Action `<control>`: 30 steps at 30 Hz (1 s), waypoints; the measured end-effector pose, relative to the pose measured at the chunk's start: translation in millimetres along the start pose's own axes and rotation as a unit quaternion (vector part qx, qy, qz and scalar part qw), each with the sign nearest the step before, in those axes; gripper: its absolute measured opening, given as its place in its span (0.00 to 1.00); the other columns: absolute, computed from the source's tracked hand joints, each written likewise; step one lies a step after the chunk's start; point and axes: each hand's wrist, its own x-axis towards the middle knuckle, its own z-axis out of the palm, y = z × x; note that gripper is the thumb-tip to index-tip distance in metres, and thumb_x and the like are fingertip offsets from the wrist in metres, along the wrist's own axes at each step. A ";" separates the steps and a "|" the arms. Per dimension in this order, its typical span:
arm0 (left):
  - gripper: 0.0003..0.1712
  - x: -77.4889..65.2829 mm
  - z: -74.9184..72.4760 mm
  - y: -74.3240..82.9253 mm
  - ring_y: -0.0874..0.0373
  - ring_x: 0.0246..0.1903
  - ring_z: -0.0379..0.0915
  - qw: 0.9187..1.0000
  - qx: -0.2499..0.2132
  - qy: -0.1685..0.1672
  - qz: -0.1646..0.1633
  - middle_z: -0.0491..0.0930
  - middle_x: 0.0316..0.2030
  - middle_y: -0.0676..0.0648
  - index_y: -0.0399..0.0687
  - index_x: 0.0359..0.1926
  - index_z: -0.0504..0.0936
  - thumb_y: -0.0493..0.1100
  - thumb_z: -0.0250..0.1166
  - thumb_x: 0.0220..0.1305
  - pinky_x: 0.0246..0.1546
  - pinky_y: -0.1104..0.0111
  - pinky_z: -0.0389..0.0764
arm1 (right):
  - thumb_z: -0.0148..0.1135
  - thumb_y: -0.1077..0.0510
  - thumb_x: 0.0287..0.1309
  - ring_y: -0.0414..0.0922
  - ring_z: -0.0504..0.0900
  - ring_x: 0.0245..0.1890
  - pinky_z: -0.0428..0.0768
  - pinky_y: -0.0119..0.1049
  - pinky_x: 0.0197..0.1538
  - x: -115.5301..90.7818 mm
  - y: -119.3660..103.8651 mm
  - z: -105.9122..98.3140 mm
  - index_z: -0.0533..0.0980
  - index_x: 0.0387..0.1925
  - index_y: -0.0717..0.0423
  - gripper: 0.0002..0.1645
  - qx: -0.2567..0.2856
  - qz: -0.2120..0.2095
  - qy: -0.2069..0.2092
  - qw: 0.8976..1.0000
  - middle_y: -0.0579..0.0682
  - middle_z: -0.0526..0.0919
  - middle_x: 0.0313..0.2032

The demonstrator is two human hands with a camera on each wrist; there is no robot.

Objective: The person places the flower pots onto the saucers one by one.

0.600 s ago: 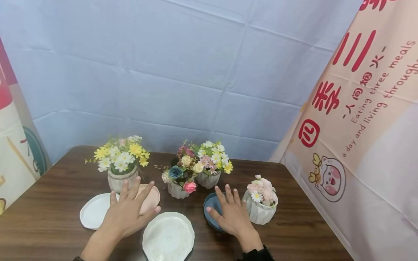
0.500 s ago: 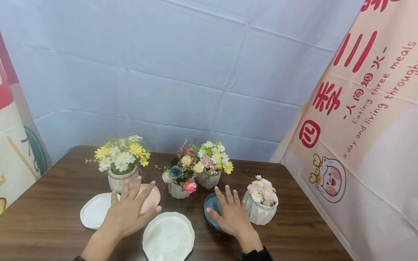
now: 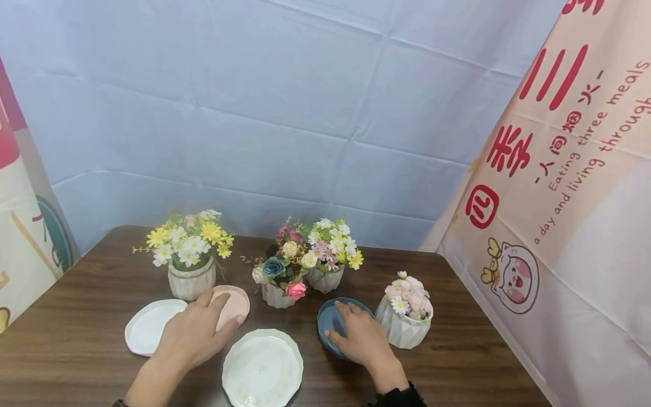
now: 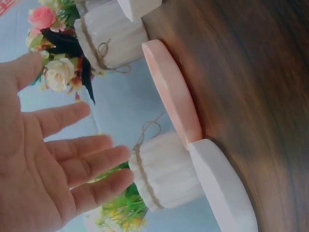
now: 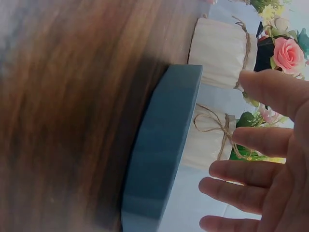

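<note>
My left hand [image 3: 195, 333], palm down, hovers over a pink plate [image 3: 235, 305] and the edge of a white plate [image 3: 147, 330]. In the left wrist view its fingers [image 4: 91, 164] are spread, apart from the plates and holding nothing. My right hand [image 3: 363, 336] hovers above a dark blue plate [image 3: 330, 319]. Loose, extended fingers [image 5: 246, 174] show in the right wrist view, with a gap to the blue plate [image 5: 161, 140]. Between the hands lies a larger, pale faceted plate [image 3: 263, 367].
Behind the left hand stands a pot of yellow and white flowers [image 3: 190, 280]. A pot of mixed roses [image 3: 278, 295] and a daisy pot [image 3: 325, 280] stand at the back middle. Right of the right hand is a white faceted pot [image 3: 407, 328] with pink flowers. Cloth [image 3: 285, 113] hangs behind.
The fingers of both hands have tipped downward and look less spread in the head view. The plates and flower pots have stayed in place.
</note>
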 end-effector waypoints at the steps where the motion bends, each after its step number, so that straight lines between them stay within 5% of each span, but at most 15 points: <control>1: 0.35 0.1 0.0 -0.3 0.40 0.40 0.69 1.000 0.000 -0.002 0.001 0.66 0.50 0.36 0.43 0.52 0.70 0.65 0.50 0.53 0.26 0.49 0.71 | 0.56 0.41 0.47 0.58 0.70 0.46 0.72 0.51 0.38 0.3 -0.2 0.4 0.65 0.56 0.56 0.37 -0.002 -0.002 0.000 1.000 0.60 0.68 0.51; 19: 0.26 -0.3 3.6 -2.5 0.43 0.39 0.70 0.998 0.011 0.029 0.047 0.70 0.44 0.36 0.41 0.44 0.75 0.50 0.64 0.43 0.24 0.54 0.74 | 0.59 0.41 0.45 0.55 0.71 0.45 0.73 0.49 0.38 0.8 -2.2 1.6 0.66 0.55 0.57 0.37 -0.003 -0.007 -0.004 1.000 0.57 0.71 0.50; 30: 0.24 -1.7 -1.0 -3.7 0.38 0.42 0.68 0.999 -0.023 -0.017 0.028 0.67 0.47 0.32 0.39 0.45 0.74 0.43 0.63 0.44 0.28 0.52 0.74 | 0.58 0.41 0.45 0.50 0.67 0.51 0.70 0.48 0.45 1.0 -8.1 5.8 0.66 0.55 0.56 0.37 0.022 -0.025 -0.007 0.999 0.54 0.70 0.50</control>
